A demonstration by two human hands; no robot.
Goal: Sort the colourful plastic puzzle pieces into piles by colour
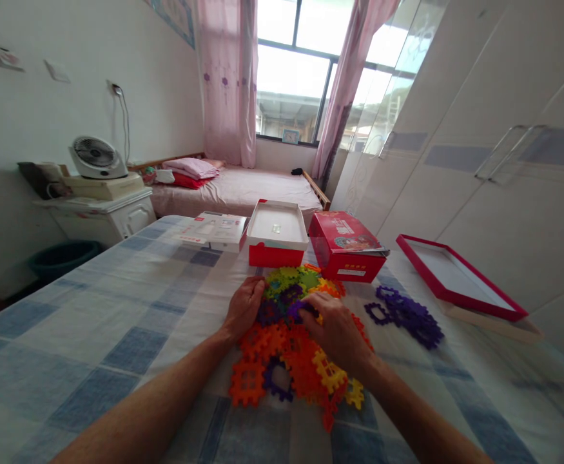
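A heap of interlocking plastic tiles (286, 361) in orange, yellow, green and purple lies on the checked tablecloth (131, 309) in front of me. My left hand (243, 305) rests on the heap's left edge with its fingers curled over purple and green pieces. My right hand (336, 330) lies on top of the heap, fingers bent and pinching a purple tile (303, 308). A separate group of purple tiles (407, 316) sits to the right, apart from both hands.
Behind the heap stand an open red box with a white tray (276, 235), a red box (347, 248) and a flat white box (214, 231). A red-framed lid (460, 277) lies at the right. A bed, a cabinet with a fan (95, 158) and wardrobes surround the table.
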